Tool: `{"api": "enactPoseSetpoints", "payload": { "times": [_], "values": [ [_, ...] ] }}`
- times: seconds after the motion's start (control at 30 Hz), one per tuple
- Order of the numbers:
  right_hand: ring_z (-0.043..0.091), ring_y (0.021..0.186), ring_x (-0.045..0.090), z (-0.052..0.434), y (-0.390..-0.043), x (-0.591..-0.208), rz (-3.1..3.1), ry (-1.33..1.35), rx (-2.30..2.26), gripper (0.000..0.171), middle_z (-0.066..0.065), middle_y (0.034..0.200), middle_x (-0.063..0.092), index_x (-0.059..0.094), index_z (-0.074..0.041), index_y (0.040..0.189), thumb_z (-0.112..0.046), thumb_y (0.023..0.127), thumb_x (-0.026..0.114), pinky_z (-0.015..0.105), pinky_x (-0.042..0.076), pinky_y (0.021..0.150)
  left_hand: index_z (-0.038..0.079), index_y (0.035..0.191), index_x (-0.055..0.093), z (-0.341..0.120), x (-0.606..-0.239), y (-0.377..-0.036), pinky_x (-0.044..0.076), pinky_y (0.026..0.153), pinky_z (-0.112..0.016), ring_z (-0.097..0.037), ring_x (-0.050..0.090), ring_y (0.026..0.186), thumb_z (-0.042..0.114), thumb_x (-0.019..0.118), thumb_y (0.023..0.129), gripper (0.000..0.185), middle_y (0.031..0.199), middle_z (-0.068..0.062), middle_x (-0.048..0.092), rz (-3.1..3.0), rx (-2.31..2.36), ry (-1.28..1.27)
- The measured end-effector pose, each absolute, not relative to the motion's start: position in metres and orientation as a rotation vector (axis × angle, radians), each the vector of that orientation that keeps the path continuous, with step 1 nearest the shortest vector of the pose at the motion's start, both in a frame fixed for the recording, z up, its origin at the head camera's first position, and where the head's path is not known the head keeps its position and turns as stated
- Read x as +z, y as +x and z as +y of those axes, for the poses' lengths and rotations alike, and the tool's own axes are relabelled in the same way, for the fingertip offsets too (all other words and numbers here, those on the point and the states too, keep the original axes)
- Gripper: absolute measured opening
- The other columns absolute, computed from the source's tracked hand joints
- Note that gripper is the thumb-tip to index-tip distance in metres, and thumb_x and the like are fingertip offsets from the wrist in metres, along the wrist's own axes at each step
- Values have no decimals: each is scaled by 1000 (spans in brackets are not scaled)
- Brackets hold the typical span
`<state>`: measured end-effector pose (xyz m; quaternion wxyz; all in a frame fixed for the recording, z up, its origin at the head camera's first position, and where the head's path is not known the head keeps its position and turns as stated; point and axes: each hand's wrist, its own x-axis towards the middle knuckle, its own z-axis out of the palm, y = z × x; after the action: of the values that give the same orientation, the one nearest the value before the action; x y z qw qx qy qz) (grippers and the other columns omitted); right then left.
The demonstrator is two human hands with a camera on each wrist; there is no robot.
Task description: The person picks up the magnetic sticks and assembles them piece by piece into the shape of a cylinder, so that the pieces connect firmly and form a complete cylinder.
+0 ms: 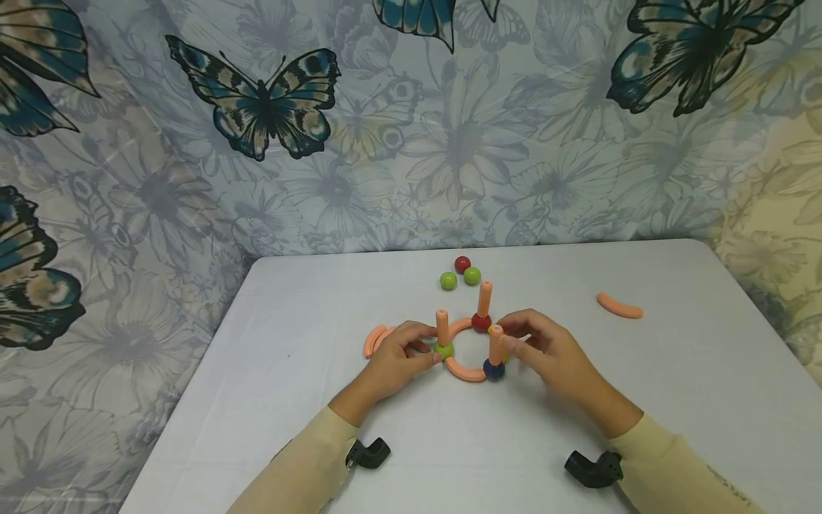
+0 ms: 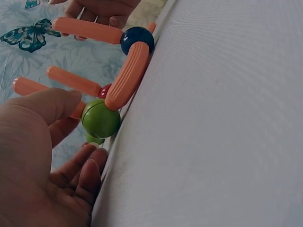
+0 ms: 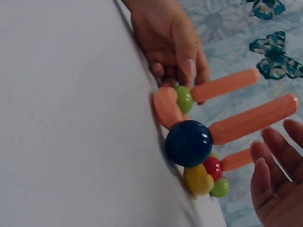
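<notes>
On the white table lies a ring of orange curved bars (image 1: 465, 373) joined by a green ball (image 1: 444, 350), a red ball (image 1: 481, 323) and a blue ball (image 3: 188, 143). An orange stick rises from each of these balls. My left hand (image 1: 399, 359) pinches the stick (image 1: 442, 328) at the green ball between thumb and index finger. Beside the blue ball's stick (image 3: 255, 119) is my right hand (image 3: 284, 182), fingers loosely spread and holding nothing. Yellow rounded pieces (image 3: 198, 179) sit between the blue and red balls, partly hidden by the right fingers in the head view.
Behind the ring lie two loose green balls (image 1: 448, 280) and a loose red ball (image 1: 462, 265). Loose curved orange bars (image 1: 374, 341) lie left of the ring, partly behind the left hand. Another curved bar (image 1: 619, 306) lies at the right. Butterfly-printed cloth hangs behind the table.
</notes>
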<state>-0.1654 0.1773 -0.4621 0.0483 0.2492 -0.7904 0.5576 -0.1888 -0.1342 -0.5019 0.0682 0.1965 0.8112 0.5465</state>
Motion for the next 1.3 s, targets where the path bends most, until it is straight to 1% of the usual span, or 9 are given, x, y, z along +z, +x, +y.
{"api": "enactPoseSetpoints", "payload": {
  "times": [0.13, 0.3, 0.47, 0.6, 0.7, 0.8, 1.07, 1.2, 1.3],
  "values": [
    [21, 104, 67, 181, -178, -459, -2426, 656, 1734, 22, 9, 120, 70, 67, 1, 131, -9, 113, 61, 26, 55, 82, 13, 132, 76, -134, -502, -189, 52, 84, -31, -18, 68, 105, 17, 82, 100, 33, 131, 2, 68, 2456, 1650, 591],
    [27, 105, 66, 181, -201, -465, -2560, 510, 1669, 32, 11, 120, 70, 65, -1, 136, -18, 109, 72, 29, 56, 79, 14, 130, 78, -132, -502, -189, 53, 85, -32, -19, 68, 103, 19, 82, 101, 30, 129, 3, 69, 2464, 1667, 584],
    [31, 107, 65, 176, -220, -471, -2705, 444, 1667, 46, 15, 133, 64, 60, -5, 144, -28, 107, 75, 35, 58, 73, 15, 128, 79, -128, -504, -193, 55, 88, -35, -18, 67, 104, 22, 84, 100, 29, 126, 5, 70, 2473, 1682, 592],
    [30, 104, 64, 172, -230, -472, -2736, 450, 1670, 41, 14, 137, 63, 62, -8, 143, -25, 108, 74, 37, 56, 70, 17, 127, 80, -126, -504, -196, 55, 89, -36, -17, 66, 102, 25, 85, 100, 29, 124, 7, 70, 2497, 1671, 593],
    [29, 102, 64, 169, -235, -471, -2735, 464, 1669, 33, 11, 131, 68, 67, -9, 138, -22, 108, 73, 39, 57, 71, 17, 125, 81, -125, -503, -196, 55, 88, -35, -17, 66, 101, 24, 85, 99, 27, 122, 8, 71, 2517, 1667, 580],
    [29, 103, 64, 166, -238, -469, -2735, 474, 1676, 29, 7, 122, 73, 71, -10, 133, -24, 108, 74, 42, 57, 73, 16, 122, 82, -125, -503, -196, 54, 87, -36, -17, 66, 99, 22, 86, 99, 24, 120, 7, 71, 2525, 1675, 571],
    [29, 103, 63, 163, -239, -465, -2745, 471, 1667, 28, 3, 112, 76, 72, -11, 130, -27, 107, 76, 39, 54, 73, 17, 120, 83, -123, -503, -197, 55, 87, -36, -16, 67, 98, 22, 86, 98, 23, 118, 7, 72, 2539, 1665, 591],
    [29, 101, 63, 162, -239, -466, -2740, 467, 1677, 31, 6, 113, 76, 71, -10, 131, -29, 107, 76, 37, 53, 71, 17, 122, 82, -123, -502, -196, 55, 87, -36, -15, 67, 97, 22, 85, 100, 23, 118, 8, 71, 2543, 1647, 584],
    [28, 101, 64, 163, -235, -465, -2731, 463, 1651, 37, 10, 123, 72, 66, -10, 138, -31, 108, 74, 36, 54, 69, 18, 123, 82, -123, -500, -194, 55, 86, -35, -15, 66, 97, 22, 84, 101, 23, 117, 9, 71, 2544, 1634, 577]
  ]
}}
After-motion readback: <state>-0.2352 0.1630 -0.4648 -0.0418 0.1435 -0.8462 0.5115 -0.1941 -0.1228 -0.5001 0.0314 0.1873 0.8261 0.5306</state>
